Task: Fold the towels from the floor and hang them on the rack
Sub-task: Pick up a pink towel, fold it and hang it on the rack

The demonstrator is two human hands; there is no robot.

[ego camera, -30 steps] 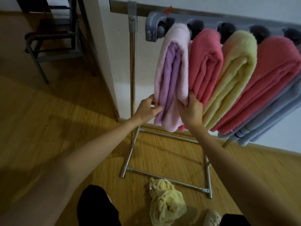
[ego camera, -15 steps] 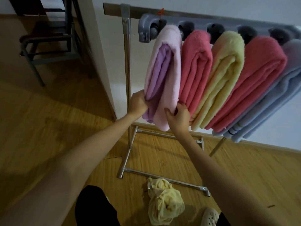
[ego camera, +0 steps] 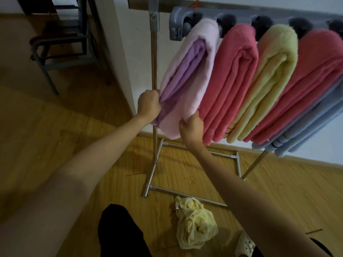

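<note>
1. Step in hand, as I judge it: squaring up the pink towel (ego camera: 187, 80) where it hangs at the left end of the rack (ego camera: 241, 14), over the first peg.
2. Left hand (ego camera: 149, 104): fingers curled round the towel's left edge, at the purple inner layers. Right hand (ego camera: 192, 124): pinching the lower right corner. Both grips are closed on this one towel.
3. Four more folded towels hang to its right, each touching its neighbour: red towel (ego camera: 228, 86), yellow towel (ego camera: 269, 76), a second red one (ego camera: 304, 86) and a blue towel (ego camera: 308, 130).
4. One crumpled towel (ego camera: 194, 223) lies on the floor (ego camera: 65, 145) beside the rack's base bar (ego camera: 185, 194), not yet folded.
5. Next move likely calls for letting go with both hands, bending down and lifting that floor towel to fold it.
6. Edges: the upright pole (ego camera: 154, 62) stands just behind the left hand, and the red towel presses against the right hand, so sideways room is tight.
7. Open room: bare floor to the left, towards the chair (ego camera: 61, 45), which stands well apart.
</note>
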